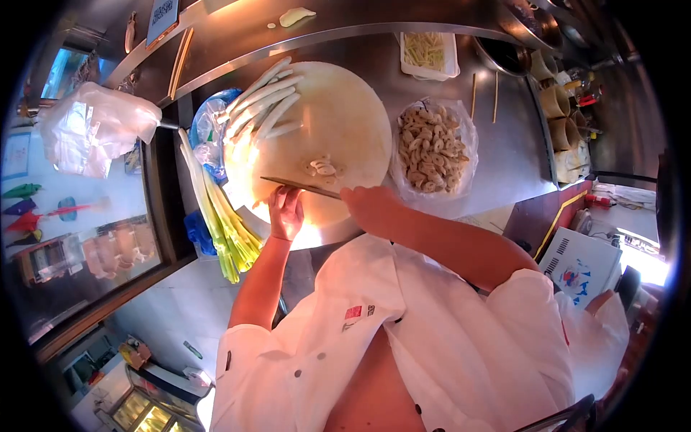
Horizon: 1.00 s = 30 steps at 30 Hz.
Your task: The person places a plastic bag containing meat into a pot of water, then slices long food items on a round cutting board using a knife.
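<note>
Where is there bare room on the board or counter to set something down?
The board's upper right, between the white stalks and the bag of slices; also the counter right of that bag, below the chopsticks. Crowded: the board's near side, with left hand, right hand and knife.

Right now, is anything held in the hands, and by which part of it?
The right hand grips a knife by its handle end. The left hand is close beside the knife; whether it holds anything cannot be told.
</note>
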### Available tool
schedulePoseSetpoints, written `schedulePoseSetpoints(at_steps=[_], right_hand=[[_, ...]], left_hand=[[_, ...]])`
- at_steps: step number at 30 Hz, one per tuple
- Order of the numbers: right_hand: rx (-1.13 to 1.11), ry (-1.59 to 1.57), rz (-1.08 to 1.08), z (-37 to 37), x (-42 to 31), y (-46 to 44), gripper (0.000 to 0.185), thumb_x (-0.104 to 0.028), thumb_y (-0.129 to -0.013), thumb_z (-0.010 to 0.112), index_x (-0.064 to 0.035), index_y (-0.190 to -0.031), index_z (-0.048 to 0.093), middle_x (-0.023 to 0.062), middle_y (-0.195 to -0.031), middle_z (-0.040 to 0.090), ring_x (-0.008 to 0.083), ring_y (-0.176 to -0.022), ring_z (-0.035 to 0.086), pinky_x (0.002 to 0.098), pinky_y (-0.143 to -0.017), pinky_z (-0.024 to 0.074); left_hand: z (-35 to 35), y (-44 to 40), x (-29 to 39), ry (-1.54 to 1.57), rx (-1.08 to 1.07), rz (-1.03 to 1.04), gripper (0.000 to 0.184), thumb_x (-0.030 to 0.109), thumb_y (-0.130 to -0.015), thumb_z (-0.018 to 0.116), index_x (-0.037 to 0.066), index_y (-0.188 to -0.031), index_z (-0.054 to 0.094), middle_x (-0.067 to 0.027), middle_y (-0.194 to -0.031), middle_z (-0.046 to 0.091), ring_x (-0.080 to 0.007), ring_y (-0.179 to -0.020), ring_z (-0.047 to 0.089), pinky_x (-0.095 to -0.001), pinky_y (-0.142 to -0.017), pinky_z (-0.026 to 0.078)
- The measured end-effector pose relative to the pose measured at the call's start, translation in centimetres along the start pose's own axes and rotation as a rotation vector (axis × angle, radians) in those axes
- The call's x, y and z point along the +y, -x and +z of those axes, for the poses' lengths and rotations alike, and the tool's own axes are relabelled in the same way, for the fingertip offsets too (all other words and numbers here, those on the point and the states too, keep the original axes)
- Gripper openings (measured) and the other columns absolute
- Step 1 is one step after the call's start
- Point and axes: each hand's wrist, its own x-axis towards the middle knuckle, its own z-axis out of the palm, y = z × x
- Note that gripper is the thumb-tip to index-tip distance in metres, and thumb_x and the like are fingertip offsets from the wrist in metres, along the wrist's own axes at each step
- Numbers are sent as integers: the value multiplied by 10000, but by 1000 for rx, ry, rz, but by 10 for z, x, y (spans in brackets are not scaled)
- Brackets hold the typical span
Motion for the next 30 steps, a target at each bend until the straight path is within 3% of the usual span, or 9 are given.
schedulePoseSetpoints(at_steps=[7,12,18,21,25,30], right_hand=[[42,-46,16,30,-13,-20,196,-105,-939,594,-21,-1114,572,188,-957,739,366,-876,761,463,-712,612],[58,-100,-21,45,-4,-54,181,-98,-945,575,-19,-1108,580,189,-888,736,393,-852,754,480,-720,604],[6,-86,20,23,4,-24,200,-105,-963,561,-16,-1141,567,198,-979,736,401,-900,750,491,-742,605],[-16,-76,35,9,-10,2,214,-108,-969,561,-21,-1164,556,205,-1019,727,405,-954,743,492,-765,606],[-67,-91,87,2,-18,7,178,-103,-970,542,-40,-1135,559,204,-1029,709,417,-907,738,509,-760,602],[38,-120,15,35,-16,-32,195,-102,-941,583,-23,-1119,569,212,-954,739,390,-892,753,494,-723,607]], left_hand=[[-1,-2,-1,-67,8,48,386,16,-817,673,107,-1191,706,-112,-1170,653,-363,-1098,616,-468,-974,497],[-8,-13,9,-30,-8,39,366,-30,-783,684,108,-1122,700,-72,-1166,679,-327,-1083,633,-464,-950,499],[-16,-4,1,-111,-76,69,437,2,-798,662,134,-1210,720,-52,-1194,685,-303,-1111,625,-467,-953,478],[-12,-1,0,-146,40,66,438,6,-788,671,139,-1202,726,-64,-1223,676,-319,-1147,611,-472,-977,469],[-10,1,-3,-134,42,58,451,10,-782,678,143,-1211,720,-67,-1221,671,-326,-1148,610,-482,-986,467],[-4,5,-13,-80,-16,27,414,14,-772,685,146,-1163,707,-59,-1185,668,-327,-1114,610,-508,-973,470]])
